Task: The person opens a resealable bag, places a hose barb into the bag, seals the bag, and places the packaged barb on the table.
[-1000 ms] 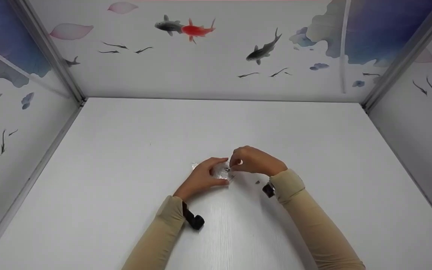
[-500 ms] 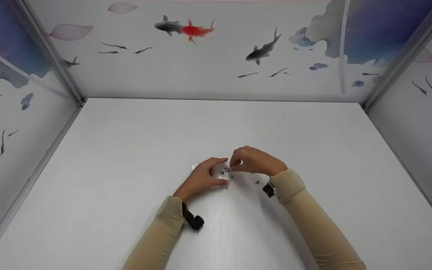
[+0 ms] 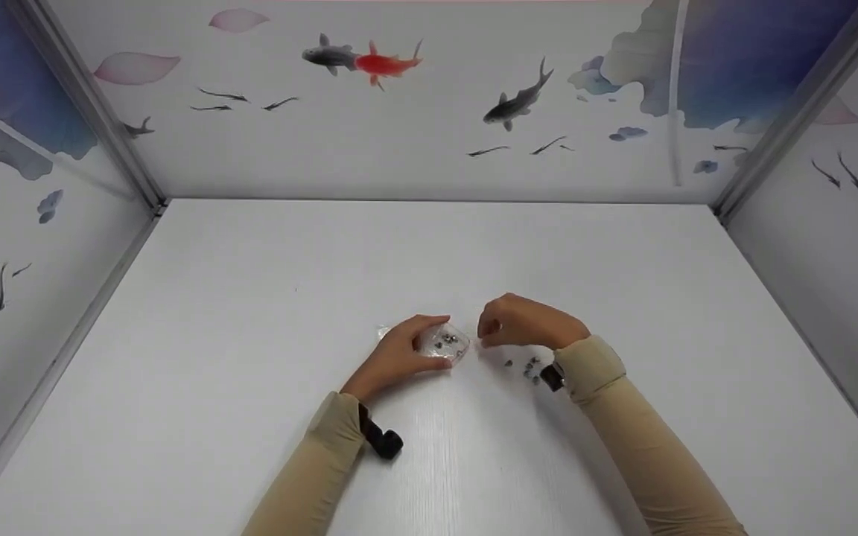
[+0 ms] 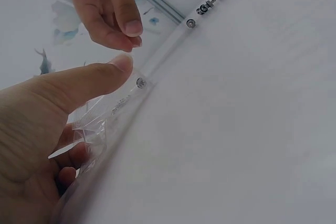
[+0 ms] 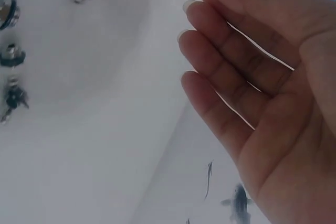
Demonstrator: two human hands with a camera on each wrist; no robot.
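Note:
My left hand [image 3: 395, 356] grips a clear plastic bag [image 4: 100, 127] on the table, with the thumb and forefinger spread around its right end. Several small metal pieces [image 3: 447, 339] with dark parts lie inside the bag's end. Just right of it hovers my right hand [image 3: 529, 321], apart from the bag. In the left wrist view its thumb and forefinger tips are close together, and I see nothing held between them. The right wrist view shows its other fingers loosely bent. Beneath the right wrist, several more metal pieces with black rings [image 4: 210, 3] lie loose on the table.
The white table [image 3: 429, 253] is enclosed at the back and sides by white panels [image 3: 436, 164] printed with fish and petals. A black wrist camera [image 3: 384, 444] sits on the left wrist; another [image 3: 552, 377] is on the right, close to the loose pieces.
My right hand has drawn back to the right, away from the bag, uncovering the bag's end and the loose pieces by its wrist. The left hand stays in place around the bag.

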